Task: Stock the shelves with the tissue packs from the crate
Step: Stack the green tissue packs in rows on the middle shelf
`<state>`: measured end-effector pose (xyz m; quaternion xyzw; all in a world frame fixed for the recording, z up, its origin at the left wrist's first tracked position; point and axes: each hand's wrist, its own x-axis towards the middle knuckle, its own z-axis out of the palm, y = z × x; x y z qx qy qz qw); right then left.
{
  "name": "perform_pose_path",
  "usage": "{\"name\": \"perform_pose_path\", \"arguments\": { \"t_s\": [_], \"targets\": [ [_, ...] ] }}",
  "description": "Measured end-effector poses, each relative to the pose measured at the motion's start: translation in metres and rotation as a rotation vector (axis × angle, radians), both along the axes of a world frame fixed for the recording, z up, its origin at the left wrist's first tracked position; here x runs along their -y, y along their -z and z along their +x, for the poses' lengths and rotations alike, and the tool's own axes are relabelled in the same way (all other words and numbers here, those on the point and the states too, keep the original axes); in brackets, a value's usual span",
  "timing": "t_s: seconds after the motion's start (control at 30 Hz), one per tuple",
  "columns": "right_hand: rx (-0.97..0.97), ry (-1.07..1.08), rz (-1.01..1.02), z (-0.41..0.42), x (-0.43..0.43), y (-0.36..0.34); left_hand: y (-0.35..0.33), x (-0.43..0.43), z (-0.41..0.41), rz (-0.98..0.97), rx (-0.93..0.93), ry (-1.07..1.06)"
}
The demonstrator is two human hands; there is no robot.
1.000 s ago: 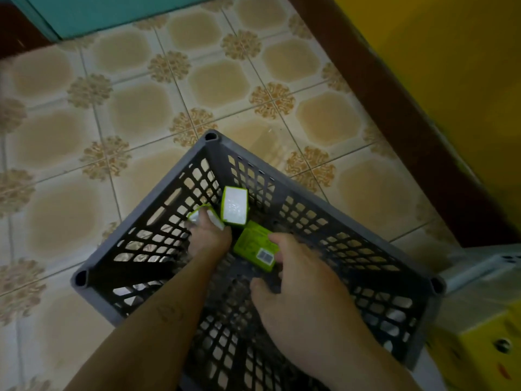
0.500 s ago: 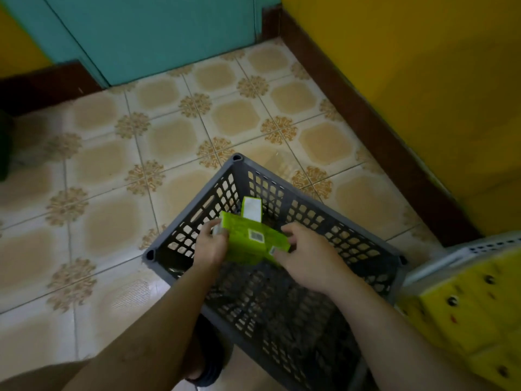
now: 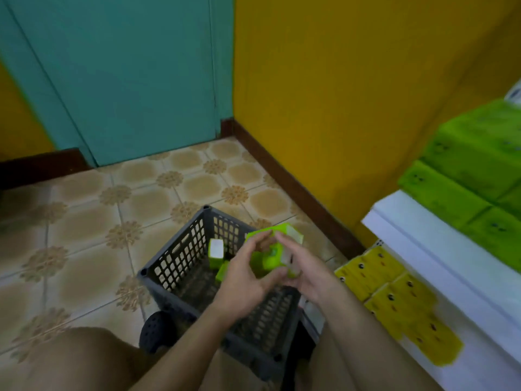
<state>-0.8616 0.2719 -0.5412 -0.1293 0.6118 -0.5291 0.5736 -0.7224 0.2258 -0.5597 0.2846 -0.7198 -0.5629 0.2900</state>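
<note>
A grey slatted crate (image 3: 180, 258) stands on the tiled floor in front of me. Above its right side I hold a bundle of green tissue packs (image 3: 270, 256) between both hands. My left hand (image 3: 244, 275) grips the bundle from the left and below, and my right hand (image 3: 300, 266) grips it from the right. Two more green packs remain in the crate: one upright with a white face (image 3: 216, 251), one smaller below it (image 3: 222, 270). On the right, a white shelf (image 3: 423, 238) carries green tissue packs (image 3: 462, 176), and a lower level carries yellow packs (image 3: 394, 294).
A yellow wall (image 3: 338, 94) with a dark brown skirting board runs along the right. A teal door (image 3: 127, 74) stands at the back. My knee (image 3: 84, 359) and a dark sandal (image 3: 158, 331) are at the crate's near-left corner. Patterned floor tiles spread to the left.
Both hands have lifted the green packs up out of the crate and toward the right. My view has risen, bringing the shelf with green and yellow packs into sight.
</note>
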Motion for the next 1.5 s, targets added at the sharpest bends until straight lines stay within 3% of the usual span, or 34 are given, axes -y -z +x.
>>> {"name": "perform_pose_path", "arguments": {
  "t_s": [0.1, 0.2, 0.27, 0.37, 0.53, 0.73, 0.97, 1.07, 1.23, 1.37, 1.4, 1.5],
  "targets": [
    [0.082, 0.166, -0.103, -0.001, -0.039, -0.011, -0.025, -0.017, 0.006, -0.114, -0.068, -0.055],
    [0.218, 0.222, -0.253, 0.000, -0.074, -0.023, -0.041, -0.020, 0.008, -0.219, 0.070, -0.258],
    [0.244, 0.230, -0.336, 0.001, -0.090, -0.032, -0.059, -0.030, 0.006, 0.003, 0.111, -0.230],
    [0.199, 0.243, -0.418, 0.001, -0.113, -0.050, -0.084, -0.054, -0.002, 0.506, -0.066, -0.046],
    [-0.011, 0.266, -0.420, -0.013, -0.159, -0.080, -0.112, -0.087, -0.017, 0.414, -0.189, 0.154],
    [-0.600, 0.146, -0.332, -0.047, -0.255, -0.138, -0.155, -0.133, -0.064, 0.289, -0.156, 0.505],
    [-0.799, 0.461, -0.233, -0.066, -0.377, -0.177, -0.185, -0.232, -0.149, 0.178, -0.205, 0.510],
    [-0.744, 0.695, -0.196, -0.072, -0.439, -0.179, -0.189, -0.264, -0.175, -0.048, -0.211, 0.531],
    [-0.646, 1.034, -0.058, -0.090, -0.539, -0.166, -0.191, -0.300, -0.205, -0.810, -0.190, 0.507],
    [-0.599, 1.221, 0.064, -0.109, -0.558, -0.145, -0.196, -0.330, -0.221, -1.234, -0.015, 0.451],
    [-0.666, 1.223, 0.182, -0.112, -0.554, -0.142, -0.195, -0.334, -0.227, -1.316, 0.067, 0.456],
    [-1.065, 1.050, 0.789, -0.108, -0.539, -0.137, -0.190, -0.336, -0.238, -1.430, 0.245, 0.491]
  ]
}}
